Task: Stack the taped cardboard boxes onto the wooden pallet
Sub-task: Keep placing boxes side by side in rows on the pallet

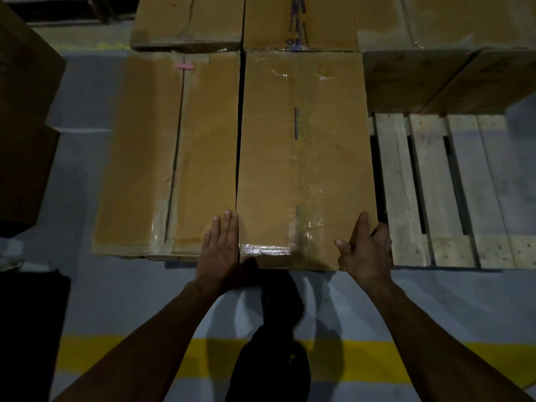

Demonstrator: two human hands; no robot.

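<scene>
A taped cardboard box (304,158) lies flat on the wooden pallet (441,192), in the middle of the view. My left hand (220,248) rests with straight fingers at its near left corner, partly on the neighbouring taped box (168,158). At the near right corner my right hand (365,248) curls round the box's edge, thumb on top. Further boxes (246,21) stand in a back row on the pallet.
Bare pallet slats show to the right of the middle box. More boxes (446,71) fill the back right. A dark stack of cartons (23,126) stands at the left. A yellow floor line (406,361) runs under my arms; my leg and shoe (278,329) are below the box.
</scene>
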